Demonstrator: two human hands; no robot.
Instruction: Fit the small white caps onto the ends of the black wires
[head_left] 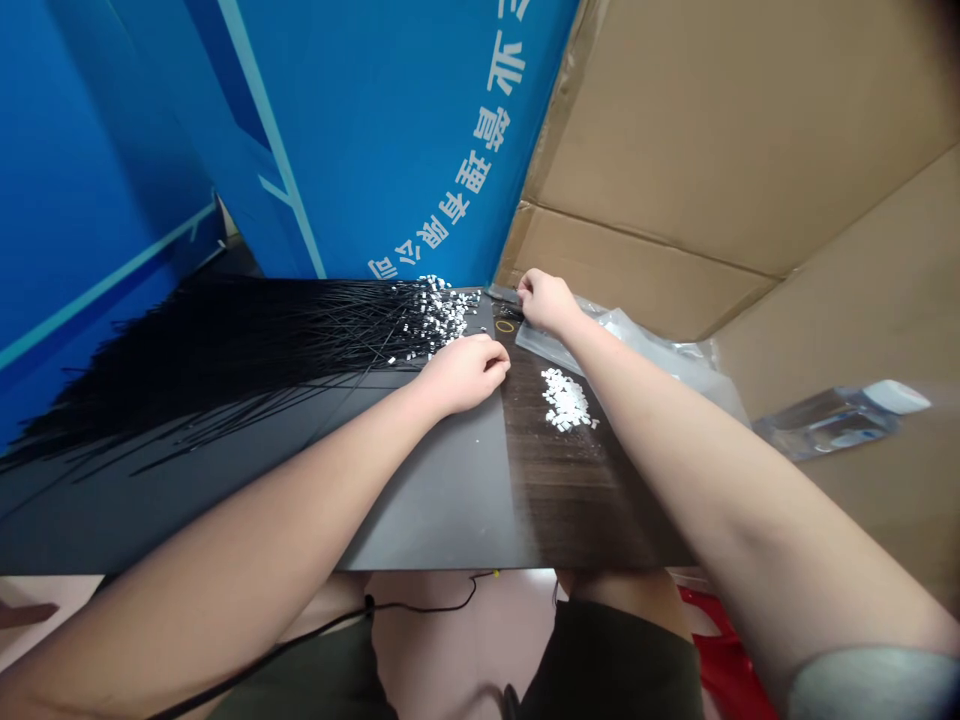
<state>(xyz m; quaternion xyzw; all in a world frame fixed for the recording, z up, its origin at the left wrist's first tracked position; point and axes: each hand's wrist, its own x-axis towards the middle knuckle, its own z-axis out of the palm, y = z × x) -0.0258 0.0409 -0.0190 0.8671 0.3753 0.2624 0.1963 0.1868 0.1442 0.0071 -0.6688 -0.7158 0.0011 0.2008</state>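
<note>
My left hand (466, 374) rests over the grey mat with its fingers curled and thumb against them; anything in them is too small or hidden to name. Just behind it lies a thick spread of thin black strands (300, 315), with small white pieces (442, 315) at their right ends. My right hand (546, 301) is bent down in a pinch at the back of the table, by the left end of a clear plastic bag (637, 345). What its fingertips hold is not clear. Between my forearms lies a loose pile of small white pieces (567, 400).
A yellow rubber band (505, 326) lies on the dark wooden table (570, 510), beside the grey mat (442, 510). Blue printed panels (360, 130) and a cardboard wall (675, 130) stand behind. A clear bottle (832, 420) with a white cap is at the right.
</note>
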